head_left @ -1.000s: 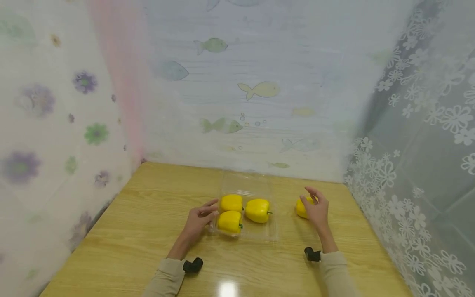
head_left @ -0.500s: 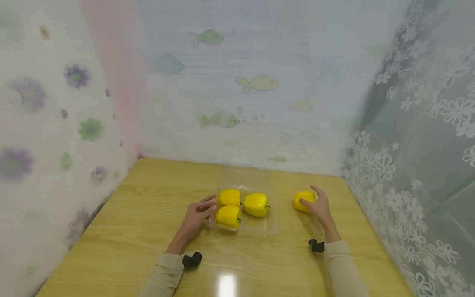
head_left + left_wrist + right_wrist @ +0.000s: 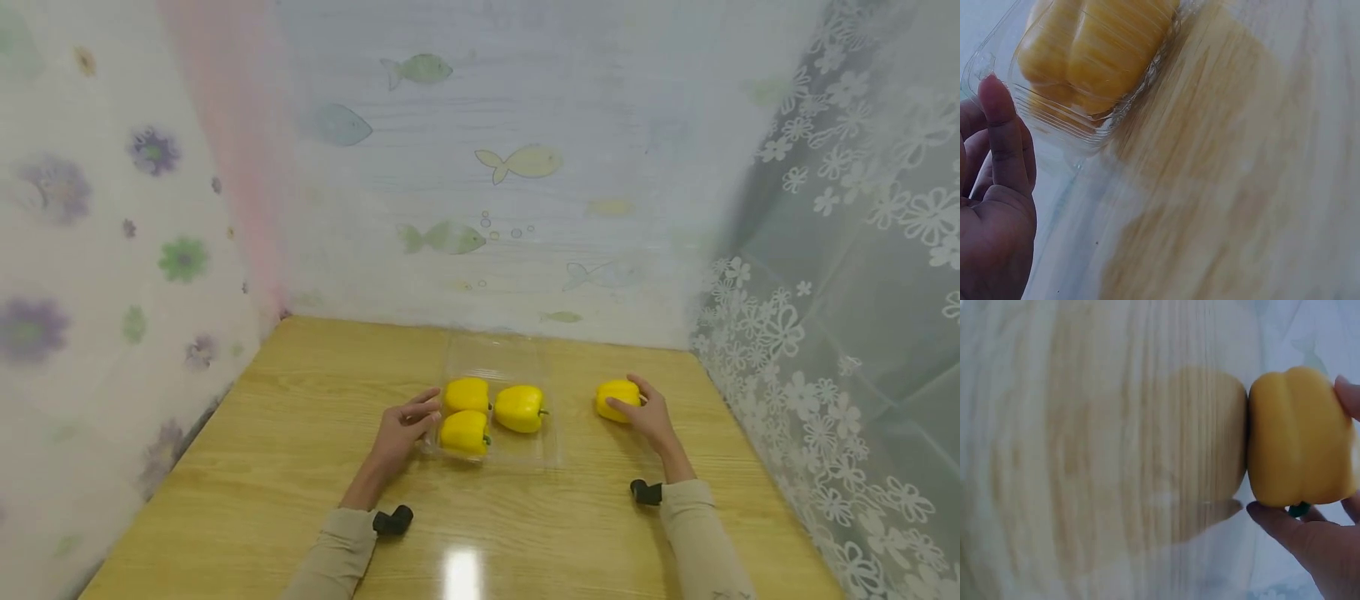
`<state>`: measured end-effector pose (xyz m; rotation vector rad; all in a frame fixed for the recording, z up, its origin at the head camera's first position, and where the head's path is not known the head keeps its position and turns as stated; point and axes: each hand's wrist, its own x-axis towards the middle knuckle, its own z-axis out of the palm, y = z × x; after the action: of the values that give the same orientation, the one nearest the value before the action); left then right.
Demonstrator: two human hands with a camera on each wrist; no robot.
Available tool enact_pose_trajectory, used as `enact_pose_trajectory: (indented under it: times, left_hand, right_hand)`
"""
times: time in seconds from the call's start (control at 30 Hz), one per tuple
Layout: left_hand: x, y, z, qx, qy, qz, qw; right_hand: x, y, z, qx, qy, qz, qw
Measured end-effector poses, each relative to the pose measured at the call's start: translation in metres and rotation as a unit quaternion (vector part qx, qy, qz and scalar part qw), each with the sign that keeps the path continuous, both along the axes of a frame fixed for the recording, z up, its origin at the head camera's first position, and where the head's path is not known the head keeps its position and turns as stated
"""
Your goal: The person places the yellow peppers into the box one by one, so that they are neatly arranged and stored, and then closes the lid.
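At the table's middle lies an open clear plastic clamshell box [image 3: 528, 454], its lid folded back toward the wall. Two yellow bell peppers, a rear one [image 3: 465, 393] and a front one [image 3: 461, 433], fill its left side; a third pepper [image 3: 517, 408] lies to their right, green stem pointing right. My left hand [image 3: 396, 435] pinches the box's left rim, the thumb [image 3: 997, 103] on the lip in the left wrist view. My right hand [image 3: 654, 418] grips another yellow bell pepper [image 3: 1297, 437] right of the box, thumb near its green stem and fingers around the far side.
The wooden table [image 3: 300, 400] meets a fish-patterned curtain [image 3: 517, 250] at the back. A flowered curtain [image 3: 112, 250] hangs at the left and a lace-patterned sheet [image 3: 825, 400] at the right. Black wrist cameras [image 3: 393, 521] sit at both cuffs.
My right hand has shifted slightly right and its thumb has come down onto the near side of the pepper, taking hold. My left hand stays at the box's rim. The head view has tilted slightly.
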<state>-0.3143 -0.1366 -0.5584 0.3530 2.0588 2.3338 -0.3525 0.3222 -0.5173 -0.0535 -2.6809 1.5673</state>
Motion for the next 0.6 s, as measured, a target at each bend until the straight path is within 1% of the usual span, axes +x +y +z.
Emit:
enact_pose_trajectory:
  times: [0.13,0.27,0.47,0.6]
  left_hand:
    - [0.0002,0.0016,-0.0008,-0.004,-0.001,0.003,1.0]
    - [0.0008,0.0022,0.001,-0.009,-0.002,0.007,0.9999]
    - [0.0036,0.0024,0.0077,-0.012,-0.006,0.012,0.9998]
    - [0.0058,0.0018,0.0074,-0.013,-0.009,0.01,0.9998]
  right_hand:
    - [-0.002,0.0049,-0.0032,-0.018,0.001,-0.002,0.9998]
    - [-0.0028,0.0063,-0.0009,-0.031,-0.005,-0.006,0.9995]
    - [0.0016,0.0039,0.0023,-0.019,-0.001,-0.006,0.9998]
    - [0.0063,0.0051,0.0024,-0.013,0.004,0.007,0.9999]
